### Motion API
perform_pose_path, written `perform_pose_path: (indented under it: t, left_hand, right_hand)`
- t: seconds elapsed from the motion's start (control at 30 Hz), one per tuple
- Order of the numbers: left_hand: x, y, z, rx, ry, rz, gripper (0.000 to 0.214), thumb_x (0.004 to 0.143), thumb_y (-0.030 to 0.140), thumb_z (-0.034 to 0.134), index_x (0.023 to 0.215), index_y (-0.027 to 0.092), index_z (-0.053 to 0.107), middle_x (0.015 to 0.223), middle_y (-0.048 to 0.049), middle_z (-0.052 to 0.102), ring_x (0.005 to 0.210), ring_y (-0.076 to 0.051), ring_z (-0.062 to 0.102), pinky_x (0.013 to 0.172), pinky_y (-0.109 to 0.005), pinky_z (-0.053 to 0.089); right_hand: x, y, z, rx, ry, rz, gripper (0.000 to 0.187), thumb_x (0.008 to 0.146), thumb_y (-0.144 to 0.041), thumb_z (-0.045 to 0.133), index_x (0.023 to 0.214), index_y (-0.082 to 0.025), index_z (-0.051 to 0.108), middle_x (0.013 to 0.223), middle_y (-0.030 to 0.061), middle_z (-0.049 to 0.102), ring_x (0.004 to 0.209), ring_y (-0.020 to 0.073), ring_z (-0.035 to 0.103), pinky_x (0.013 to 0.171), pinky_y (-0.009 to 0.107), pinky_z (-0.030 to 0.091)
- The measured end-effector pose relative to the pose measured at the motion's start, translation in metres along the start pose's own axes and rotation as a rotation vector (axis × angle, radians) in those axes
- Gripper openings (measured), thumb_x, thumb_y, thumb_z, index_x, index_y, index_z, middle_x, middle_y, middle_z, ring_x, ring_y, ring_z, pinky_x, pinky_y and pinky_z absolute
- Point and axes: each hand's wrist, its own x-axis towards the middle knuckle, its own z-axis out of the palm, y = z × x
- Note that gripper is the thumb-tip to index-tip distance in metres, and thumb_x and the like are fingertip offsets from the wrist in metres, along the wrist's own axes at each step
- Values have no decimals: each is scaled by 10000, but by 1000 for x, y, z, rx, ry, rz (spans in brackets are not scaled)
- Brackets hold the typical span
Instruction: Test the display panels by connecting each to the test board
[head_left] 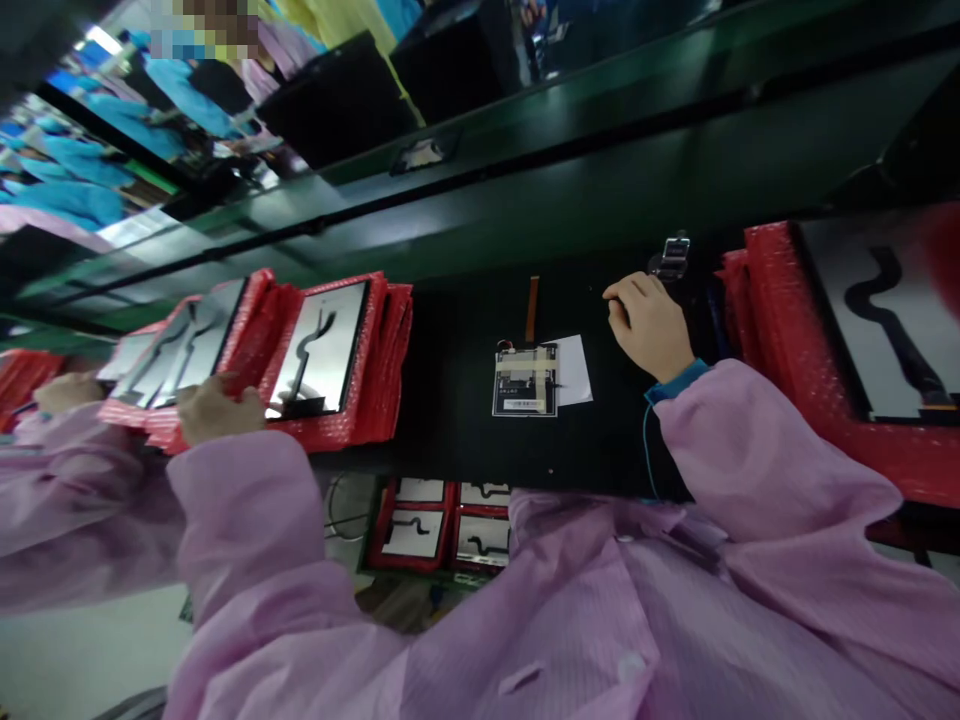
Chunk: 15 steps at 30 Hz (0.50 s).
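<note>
While the person's left hand is at the screens near the left end of the bench, the right hand rests near the far edge, close to a metal clip. The left hand is blurry, so one cannot tell if it grips a screen or just touches it. The right hand's fingers are loosely bent, and nothing can be seen in them. Midway between the far and near edges lies a small board, with white paper beside it and a brown strip at its far side. The work looks partly done: screens sit on red wrap at both ends, and more fill a tray below the near edge. All are away from the board. Which piles are finished and which are left, one cannot tell.
</note>
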Motion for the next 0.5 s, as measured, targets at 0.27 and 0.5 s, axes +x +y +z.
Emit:
perform_pose_path:
  t: [0.27,0.5]
  left_hand:
    - [-99,106,22,-246,22,537,168,887,245,578,1028,223,667,983,-45,681,929,-216,637,806,-376,575]
    - [-235,247,73,-586,-810,897,373,995,265,426,1333,198,569,866,-37,727,777,-167,705,764,-278,582]
  right_hand:
    - [6,25,0,-183,194,224,536,853,-143,519,1387,-111,497,1473,206,450,1328,392,431,1066,603,413]
    - [16,65,6,-167,108,338,735,866,-180,583,1557,-144,336,1554,208,387,1351,387,428,1074,599,413]
